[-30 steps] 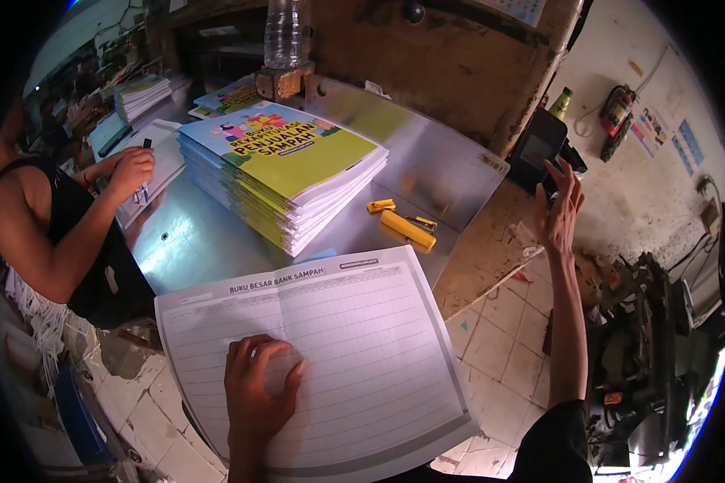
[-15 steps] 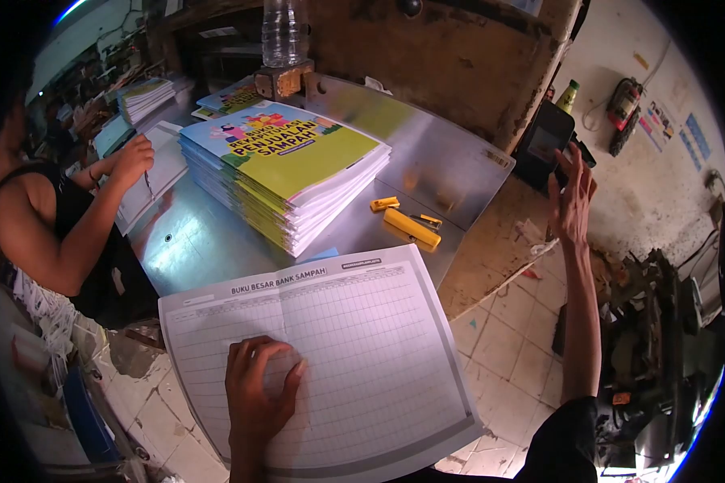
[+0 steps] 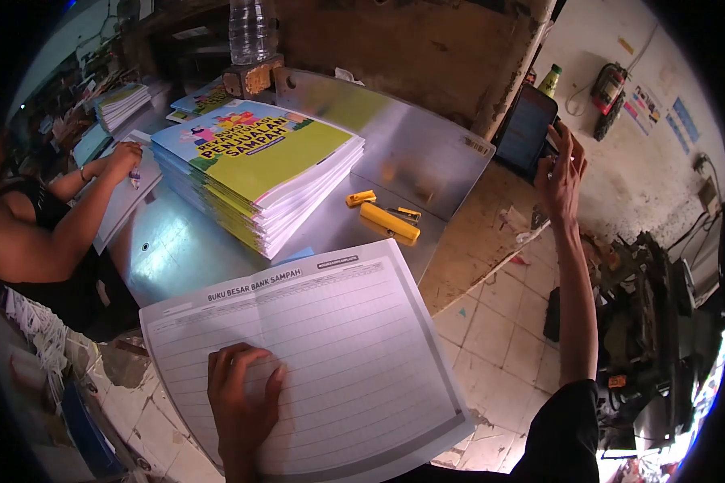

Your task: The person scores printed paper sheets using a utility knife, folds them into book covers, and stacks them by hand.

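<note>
My left hand (image 3: 243,390) lies on an open printed booklet page (image 3: 354,338) headed "BUKU BESAR BANK SAMPAH", a ruled grid sheet. Its fingers are bent and the thumb stands apart, with nothing between them. On the right, my right hand (image 3: 564,173) is raised at the right edge of a dark phone (image 3: 526,129) standing upright. The fingers are partly bent and apart; whether they touch the phone is hard to tell. A yellow stapler (image 3: 388,223) lies on the metal tabletop (image 3: 177,229), beyond the booklet.
A tall stack of booklets (image 3: 274,169) with green and blue covers stands on the table. At left, another person's hand (image 3: 125,161) holds a pen over paper. A clear plastic bottle (image 3: 250,32) stands behind. A fire extinguisher (image 3: 608,88) hangs on the wall.
The view has shifted, so most things sit further left. My right hand's fingers have bent and moved slightly right relative to the phone. The phone's screen looks different. My left hand stays on the page.
</note>
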The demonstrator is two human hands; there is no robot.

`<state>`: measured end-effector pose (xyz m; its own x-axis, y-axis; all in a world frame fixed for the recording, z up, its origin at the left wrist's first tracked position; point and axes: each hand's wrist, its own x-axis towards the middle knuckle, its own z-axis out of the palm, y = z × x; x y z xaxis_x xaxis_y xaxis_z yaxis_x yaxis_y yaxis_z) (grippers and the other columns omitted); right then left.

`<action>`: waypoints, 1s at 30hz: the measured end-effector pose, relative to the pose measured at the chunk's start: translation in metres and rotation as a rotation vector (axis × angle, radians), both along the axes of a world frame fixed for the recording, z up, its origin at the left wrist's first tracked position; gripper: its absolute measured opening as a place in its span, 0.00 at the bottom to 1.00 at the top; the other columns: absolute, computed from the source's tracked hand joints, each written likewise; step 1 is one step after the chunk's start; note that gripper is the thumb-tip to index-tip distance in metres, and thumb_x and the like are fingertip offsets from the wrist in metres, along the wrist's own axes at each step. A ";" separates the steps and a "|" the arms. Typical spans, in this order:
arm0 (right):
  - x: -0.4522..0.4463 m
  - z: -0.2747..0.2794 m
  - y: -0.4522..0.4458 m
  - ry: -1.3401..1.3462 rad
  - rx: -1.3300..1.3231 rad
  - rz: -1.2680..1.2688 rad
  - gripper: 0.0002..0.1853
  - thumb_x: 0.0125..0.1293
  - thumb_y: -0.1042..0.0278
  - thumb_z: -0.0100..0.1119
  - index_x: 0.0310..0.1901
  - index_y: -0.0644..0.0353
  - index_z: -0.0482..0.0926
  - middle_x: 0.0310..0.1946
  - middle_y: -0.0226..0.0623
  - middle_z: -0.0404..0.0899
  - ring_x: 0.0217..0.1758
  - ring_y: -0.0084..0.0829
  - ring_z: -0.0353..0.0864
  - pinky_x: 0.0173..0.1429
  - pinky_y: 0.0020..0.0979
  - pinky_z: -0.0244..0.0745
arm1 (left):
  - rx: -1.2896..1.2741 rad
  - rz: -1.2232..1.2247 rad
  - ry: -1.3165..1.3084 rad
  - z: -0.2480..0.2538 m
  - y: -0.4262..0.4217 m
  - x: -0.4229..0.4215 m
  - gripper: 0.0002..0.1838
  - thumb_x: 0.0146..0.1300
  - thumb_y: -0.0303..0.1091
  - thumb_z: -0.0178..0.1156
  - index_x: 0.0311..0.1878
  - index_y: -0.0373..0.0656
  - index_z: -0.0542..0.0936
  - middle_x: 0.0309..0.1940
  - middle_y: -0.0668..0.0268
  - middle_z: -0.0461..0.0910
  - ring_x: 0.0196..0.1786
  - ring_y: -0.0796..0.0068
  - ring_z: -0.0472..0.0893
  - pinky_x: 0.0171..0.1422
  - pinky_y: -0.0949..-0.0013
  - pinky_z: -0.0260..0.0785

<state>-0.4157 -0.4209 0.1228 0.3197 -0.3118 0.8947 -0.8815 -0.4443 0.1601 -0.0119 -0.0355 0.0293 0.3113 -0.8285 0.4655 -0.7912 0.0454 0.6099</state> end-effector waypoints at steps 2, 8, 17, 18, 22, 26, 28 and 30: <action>-0.001 -0.002 0.000 0.006 0.000 -0.022 0.40 0.59 0.80 0.53 0.77 0.54 0.58 0.68 0.38 0.77 0.75 0.43 0.64 0.77 0.47 0.56 | -0.002 0.002 0.009 0.001 0.000 0.000 0.16 0.54 0.26 0.74 0.45 0.40 0.81 0.45 0.57 0.81 0.50 0.52 0.78 0.55 0.55 0.72; 0.000 0.000 0.001 0.007 0.036 -0.043 0.34 0.62 0.79 0.52 0.73 0.52 0.66 0.61 0.37 0.82 0.74 0.42 0.67 0.77 0.46 0.58 | -0.001 0.002 0.018 0.000 0.001 0.000 0.16 0.54 0.26 0.74 0.45 0.40 0.81 0.45 0.56 0.81 0.50 0.52 0.78 0.55 0.55 0.72; -0.011 -0.003 -0.004 0.131 0.065 -0.007 0.25 0.63 0.77 0.56 0.64 0.56 0.79 0.53 0.41 0.85 0.70 0.42 0.73 0.73 0.44 0.63 | -0.007 -0.009 0.031 -0.002 0.001 0.002 0.15 0.55 0.26 0.73 0.45 0.40 0.81 0.45 0.56 0.81 0.51 0.52 0.78 0.55 0.54 0.72; -0.013 -0.004 -0.004 0.121 0.080 -0.004 0.23 0.63 0.77 0.56 0.61 0.57 0.82 0.51 0.41 0.86 0.68 0.42 0.74 0.72 0.44 0.65 | -0.009 -0.010 0.027 -0.002 0.001 0.002 0.15 0.55 0.26 0.73 0.45 0.40 0.81 0.46 0.56 0.81 0.51 0.52 0.78 0.55 0.54 0.72; -0.010 -0.002 -0.002 0.151 0.042 0.004 0.19 0.62 0.77 0.57 0.55 0.59 0.85 0.45 0.41 0.87 0.62 0.42 0.76 0.68 0.43 0.70 | -0.014 -0.013 0.033 -0.003 0.002 0.001 0.15 0.55 0.26 0.73 0.45 0.40 0.81 0.46 0.56 0.81 0.51 0.52 0.78 0.55 0.55 0.72; -0.009 -0.001 0.000 0.166 0.031 0.026 0.21 0.61 0.78 0.56 0.56 0.60 0.84 0.42 0.39 0.86 0.62 0.43 0.76 0.66 0.43 0.70 | -0.015 -0.005 0.034 -0.003 0.002 0.001 0.15 0.55 0.26 0.73 0.45 0.40 0.81 0.46 0.56 0.81 0.51 0.53 0.78 0.56 0.55 0.72; -0.011 -0.004 -0.002 0.105 0.043 0.079 0.23 0.60 0.78 0.55 0.59 0.60 0.81 0.42 0.38 0.85 0.63 0.43 0.75 0.67 0.43 0.68 | -0.015 -0.002 0.033 -0.003 0.002 0.001 0.15 0.55 0.26 0.73 0.45 0.40 0.81 0.46 0.56 0.81 0.51 0.53 0.78 0.56 0.55 0.72; -0.006 -0.002 0.003 0.085 0.014 0.054 0.24 0.60 0.78 0.55 0.61 0.59 0.79 0.42 0.37 0.85 0.64 0.43 0.75 0.67 0.44 0.67 | -0.015 -0.001 0.035 -0.005 0.002 0.001 0.15 0.55 0.25 0.73 0.45 0.40 0.81 0.45 0.56 0.81 0.51 0.53 0.79 0.55 0.55 0.72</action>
